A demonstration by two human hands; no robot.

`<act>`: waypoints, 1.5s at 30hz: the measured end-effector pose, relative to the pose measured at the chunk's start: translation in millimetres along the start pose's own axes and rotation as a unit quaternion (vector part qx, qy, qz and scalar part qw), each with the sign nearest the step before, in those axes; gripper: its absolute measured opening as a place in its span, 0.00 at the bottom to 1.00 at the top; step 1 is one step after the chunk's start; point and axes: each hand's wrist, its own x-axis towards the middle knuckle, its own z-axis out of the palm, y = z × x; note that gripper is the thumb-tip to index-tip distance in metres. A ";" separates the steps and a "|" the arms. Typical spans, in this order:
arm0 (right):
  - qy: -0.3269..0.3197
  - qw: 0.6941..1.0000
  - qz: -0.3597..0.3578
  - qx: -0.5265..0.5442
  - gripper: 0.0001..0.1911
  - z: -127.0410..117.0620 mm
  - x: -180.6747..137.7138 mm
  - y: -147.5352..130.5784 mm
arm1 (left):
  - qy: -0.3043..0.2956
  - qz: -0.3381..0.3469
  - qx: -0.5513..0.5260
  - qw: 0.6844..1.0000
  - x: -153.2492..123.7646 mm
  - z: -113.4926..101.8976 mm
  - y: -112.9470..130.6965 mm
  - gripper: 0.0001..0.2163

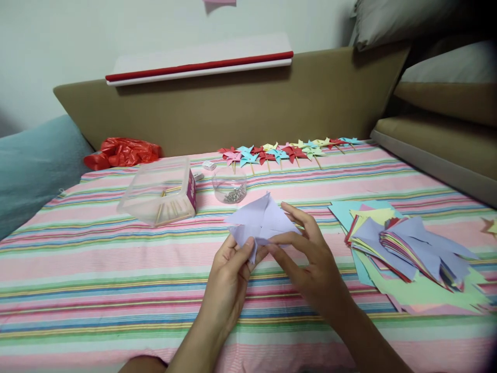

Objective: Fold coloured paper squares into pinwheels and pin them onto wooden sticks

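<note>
A lilac sheet of pinwheel paper, with cut slits and pointed corners, is held up above the striped cloth. My left hand grips it from below, its thumb pressing a folded flap near the lower left corner. The thumb and index finger of my right hand come together at the paper's lower right edge, while the other fingers stay raised and bent beside it. Just beyond the paper stands a round clear dish holding small silvery metal pieces.
Finished paper pinwheels on sticks lie along the back. At left is a clear plastic box with wooden sticks, behind it a red plastic bag. Stacked coloured paper spreads at right. A brown board and cushions border the striped cloth.
</note>
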 end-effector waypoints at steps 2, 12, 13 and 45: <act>0.015 0.998 0.047 0.039 0.06 1.9 0.4 -0.4 | -0.005 0.006 0.002 1.000 -0.3 0.5 -2.0 0.14; 0.013 0.974 0.149 0.173 0.04 13.8 -4.3 -0.7 | 0.038 0.054 0.106 0.992 5.0 -5.4 -11.7 0.15; 0.012 0.972 0.153 0.179 0.05 14.4 -4.4 -0.5 | 0.039 0.052 0.108 0.992 4.9 -5.1 -11.3 0.14; -0.073 0.914 0.276 0.289 0.15 -12.6 6.2 2.0 | -0.027 0.001 0.213 0.977 -0.2 -3.3 0.0 0.28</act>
